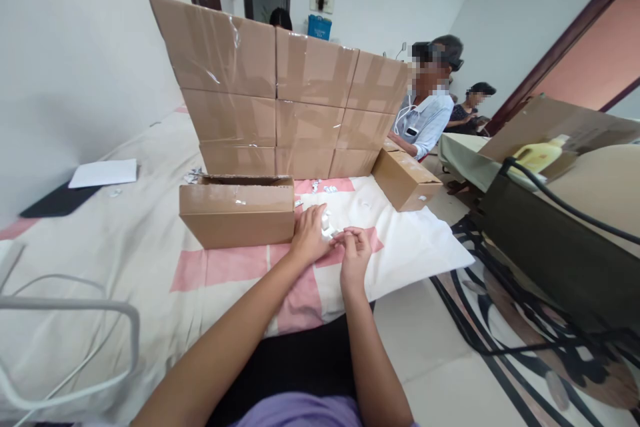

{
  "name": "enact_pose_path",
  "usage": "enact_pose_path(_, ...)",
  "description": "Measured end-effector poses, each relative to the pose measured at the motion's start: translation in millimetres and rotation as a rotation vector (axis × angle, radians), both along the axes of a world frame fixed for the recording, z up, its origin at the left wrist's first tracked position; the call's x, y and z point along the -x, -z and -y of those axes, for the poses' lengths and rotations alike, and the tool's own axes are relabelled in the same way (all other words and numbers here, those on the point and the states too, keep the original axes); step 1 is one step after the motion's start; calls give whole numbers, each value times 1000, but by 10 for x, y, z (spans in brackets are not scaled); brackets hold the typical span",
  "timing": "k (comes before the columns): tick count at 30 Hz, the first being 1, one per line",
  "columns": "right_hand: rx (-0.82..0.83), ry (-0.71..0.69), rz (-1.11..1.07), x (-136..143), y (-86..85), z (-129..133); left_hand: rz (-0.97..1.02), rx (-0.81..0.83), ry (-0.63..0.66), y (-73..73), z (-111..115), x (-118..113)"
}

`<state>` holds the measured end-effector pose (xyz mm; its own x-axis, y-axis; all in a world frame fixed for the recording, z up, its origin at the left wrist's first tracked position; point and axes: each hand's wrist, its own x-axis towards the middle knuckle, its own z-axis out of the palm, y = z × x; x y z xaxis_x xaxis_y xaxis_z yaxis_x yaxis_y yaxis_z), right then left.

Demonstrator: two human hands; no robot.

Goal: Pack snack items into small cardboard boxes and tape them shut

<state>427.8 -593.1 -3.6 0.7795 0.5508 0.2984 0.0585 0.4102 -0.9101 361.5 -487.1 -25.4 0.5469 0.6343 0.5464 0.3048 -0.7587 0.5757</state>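
Note:
Over the checked cloth (245, 267), my left hand (311, 237) curls its fingers around small white pieces (327, 223), whose exact kind is too small to make out. The fingertips of my right hand (356, 252) are pinched together at the lower right edge of these white pieces; what lies between them is largely hidden. Beside my left hand stands an open cardboard box (237, 223), its inside mostly out of sight. Just beyond my hands, several small white scraps (330, 189) lie on the cloth.
A wall of stacked, taped cardboard boxes (310, 123) rises in front. Another box (407, 180) sits at the right edge. A white booklet (103, 173) lies on a black flat object (60, 200) at left. One person (425, 120) sits behind the boxes, others further back.

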Motion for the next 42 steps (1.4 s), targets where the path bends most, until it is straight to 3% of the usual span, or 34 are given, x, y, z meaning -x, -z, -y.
enact_pose_path(8,-9,44,-84,-28,45,50,6,43,14,-13,9,18)
enact_pose_path(15,-14,84,-107,-14,62,116,-13,-77,27,-141,20,101)
enact_pose_path(21,-25,155,-141,-41,65,152,-78,-251,111,-220,47,119)
enact_pose_path(26,66,30,-221,-124,77,104,-78,-313,151,-234,26,134)
enact_pose_path(34,146,-145,-178,-143,127,69,-46,-359,102,-226,54,145)
enact_pose_path(42,208,-144,23,-117,142,72,-73,-384,124,-225,68,129)
